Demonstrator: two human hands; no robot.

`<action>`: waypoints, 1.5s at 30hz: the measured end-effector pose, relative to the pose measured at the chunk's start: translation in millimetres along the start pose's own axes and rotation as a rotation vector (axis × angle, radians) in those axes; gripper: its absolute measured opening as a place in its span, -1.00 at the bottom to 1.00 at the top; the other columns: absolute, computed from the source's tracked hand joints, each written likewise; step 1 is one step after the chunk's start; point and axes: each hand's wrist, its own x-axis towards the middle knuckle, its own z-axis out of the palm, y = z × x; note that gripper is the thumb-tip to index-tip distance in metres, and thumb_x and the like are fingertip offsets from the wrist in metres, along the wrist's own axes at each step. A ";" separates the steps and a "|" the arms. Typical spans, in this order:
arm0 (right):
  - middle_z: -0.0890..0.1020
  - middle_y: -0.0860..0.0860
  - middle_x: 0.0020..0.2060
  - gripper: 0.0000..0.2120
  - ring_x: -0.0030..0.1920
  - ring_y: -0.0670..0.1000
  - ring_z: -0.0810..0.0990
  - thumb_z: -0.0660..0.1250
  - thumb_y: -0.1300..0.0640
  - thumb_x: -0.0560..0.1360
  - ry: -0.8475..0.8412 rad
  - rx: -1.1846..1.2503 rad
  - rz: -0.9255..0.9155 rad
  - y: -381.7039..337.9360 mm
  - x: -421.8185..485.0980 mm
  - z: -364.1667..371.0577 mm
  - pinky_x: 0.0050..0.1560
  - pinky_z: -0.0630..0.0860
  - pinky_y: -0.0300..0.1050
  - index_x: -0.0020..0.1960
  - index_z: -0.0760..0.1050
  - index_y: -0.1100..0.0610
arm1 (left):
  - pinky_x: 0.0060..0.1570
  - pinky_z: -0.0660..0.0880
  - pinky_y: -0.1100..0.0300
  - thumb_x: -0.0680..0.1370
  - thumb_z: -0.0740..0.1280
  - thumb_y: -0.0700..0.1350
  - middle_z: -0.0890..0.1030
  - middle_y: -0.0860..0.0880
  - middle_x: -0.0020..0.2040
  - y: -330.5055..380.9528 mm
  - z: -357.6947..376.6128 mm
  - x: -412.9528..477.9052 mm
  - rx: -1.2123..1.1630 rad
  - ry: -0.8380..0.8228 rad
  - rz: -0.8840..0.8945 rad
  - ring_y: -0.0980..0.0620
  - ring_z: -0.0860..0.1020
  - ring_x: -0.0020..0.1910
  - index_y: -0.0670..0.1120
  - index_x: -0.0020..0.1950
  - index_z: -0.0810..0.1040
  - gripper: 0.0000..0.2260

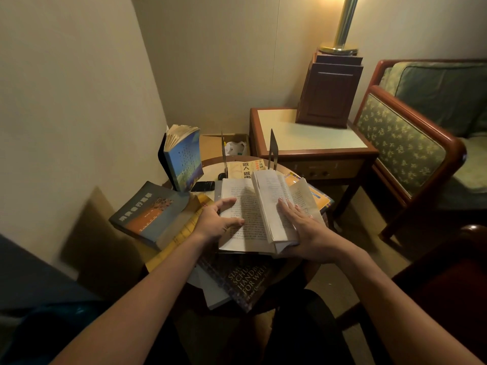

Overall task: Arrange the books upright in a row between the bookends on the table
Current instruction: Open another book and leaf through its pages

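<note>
The step in hand looks like closing the open book (pixel 253 206) so that it can be stood up. It lies in the middle of the table (pixel 209 167), on top of other flat books, with a sheaf of pages standing half raised at its middle. To close it well, the right half should be swung over onto the left in one move, with the raised pages gathered first so that none folds under. The left hand should slide out from between the halves as they meet. Then it is best gripped near the spine and carried to the far side.

There the left bookend (pixel 223 151) and the right bookend (pixel 273 150) stand apart, with a yellow book (pixel 246 168) lying flat between them. That one will likely need lifting before anything stands in the gap. A blue book (pixel 181 159) stands upright at the far left, outside the pair.

The left hand (pixel 218 219) is spread, its fingers nearly straight, resting on the left page and gripping nothing. The right hand (pixel 303 222) lies flat on the right-hand pages with straight fingers. Its thumb is at the book's near edge, but I cannot tell whether it hooks underneath.
</note>
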 end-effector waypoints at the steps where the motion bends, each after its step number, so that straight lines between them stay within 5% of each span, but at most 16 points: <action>1: -0.24 -0.09 0.61 0.10 0.60 0.01 -0.28 0.49 -0.11 0.48 0.015 0.010 0.003 -0.2 0.7 1.1 0.55 -0.26 0.07 0.59 -0.35 -0.16 | 0.21 0.55 0.10 0.42 0.53 -0.30 0.48 0.12 0.16 0.7 0.4 -0.8 -0.002 0.000 0.003 -0.01 0.49 0.27 -0.08 0.41 0.49 -0.43; 6: -0.17 -0.09 0.62 -0.07 0.61 0.02 -0.18 0.21 -0.38 0.53 0.101 0.060 0.024 -6.4 1.6 7.3 0.55 -0.20 0.02 0.62 -0.30 -0.11 | -0.21 0.53 0.47 0.46 0.48 -0.33 0.45 0.07 0.24 4.6 2.0 -4.4 -0.018 -0.005 0.017 0.08 0.42 0.19 -0.09 0.40 0.48 -0.47; 14: -0.03 0.02 0.63 -0.12 0.61 -0.01 -0.12 -0.16 -0.42 0.49 0.235 0.159 0.014 -15.3 0.5 19.8 0.58 -0.27 0.10 0.64 -0.15 0.08 | -0.24 0.52 0.47 0.49 0.44 -0.36 0.50 0.09 0.17 2.8 2.1 -3.0 -0.177 0.001 -0.026 0.21 0.48 0.03 -0.09 0.36 0.50 -0.53; 17: 0.29 0.01 0.54 -0.18 0.55 0.12 0.17 -0.08 -0.45 0.51 0.319 0.328 0.042 -10.1 -1.3 22.2 0.55 0.00 0.28 0.61 0.14 0.01 | -0.23 0.52 0.46 0.49 0.42 -0.40 0.49 0.03 0.22 2.6 3.1 -3.8 -0.201 0.001 -0.027 0.23 0.50 -0.02 -0.15 0.38 0.48 -0.52; 20: 0.48 -0.18 0.29 -0.47 0.38 0.08 0.39 0.03 -0.41 0.53 0.345 0.448 0.050 -7.9 -4.6 23.0 0.44 0.25 0.32 0.42 0.33 -0.24 | -0.21 0.54 0.42 0.48 0.42 -0.40 0.50 0.01 0.25 1.3 3.3 -2.5 -0.219 0.004 -0.039 0.19 0.53 0.00 -0.15 0.38 0.49 -0.52; 25: 0.31 0.00 0.52 -0.15 0.50 0.09 0.23 -0.02 -0.51 0.47 0.322 0.331 0.034 -20.1 -5.9 15.9 0.48 0.17 0.31 0.60 0.17 -0.04 | -0.18 0.56 0.38 0.51 0.41 -0.37 0.51 0.08 0.16 0.8 3.4 -1.0 -0.240 0.011 -0.044 0.16 0.53 0.04 -0.12 0.37 0.51 -0.56; 29: 0.23 0.05 0.55 -0.06 0.55 0.12 0.13 0.25 -0.38 0.44 0.247 0.114 0.031 -20.1 -6.2 11.6 0.52 0.13 0.27 0.64 -0.05 -0.02 | -0.06 0.61 0.28 0.53 0.36 -0.39 0.52 -0.06 0.28 1.6 3.8 -0.6 -0.239 0.027 -0.032 0.02 0.56 0.15 -0.13 0.35 0.52 -0.59; 34: 0.06 0.05 0.61 0.08 0.58 0.15 -0.04 0.51 -0.13 0.44 0.112 0.047 0.031 -20.2 -12.7 -1.3 0.55 -0.06 0.19 0.64 -0.20 -0.04 | -0.12 0.60 0.34 0.54 0.35 -0.40 0.50 -0.04 0.24 6.7 4.4 -3.6 -0.211 0.015 -0.019 0.08 0.54 0.11 -0.17 0.37 0.49 -0.59; 39: 0.05 0.03 0.61 0.09 0.60 0.16 -0.10 0.55 -0.02 0.42 0.106 0.043 0.020 -11.1 -14.4 -2.0 0.55 0.08 0.28 0.63 -0.19 -0.13 | -0.08 0.60 0.32 0.54 0.36 -0.38 0.48 0.06 0.13 8.5 3.3 -4.3 -0.159 0.011 -0.027 0.08 0.50 0.15 -0.14 0.37 0.50 -0.59; 45: 0.09 -0.01 0.60 0.07 0.59 0.11 -0.06 0.56 -0.04 0.42 0.150 0.056 -0.030 -3.0 -17.3 1.9 0.56 0.05 0.25 0.64 -0.14 -0.11 | -0.23 0.55 0.43 0.54 0.35 -0.41 0.48 0.06 0.09 9.1 4.8 -6.8 -0.155 0.024 -0.034 0.23 0.47 -0.05 -0.19 0.37 0.49 -0.60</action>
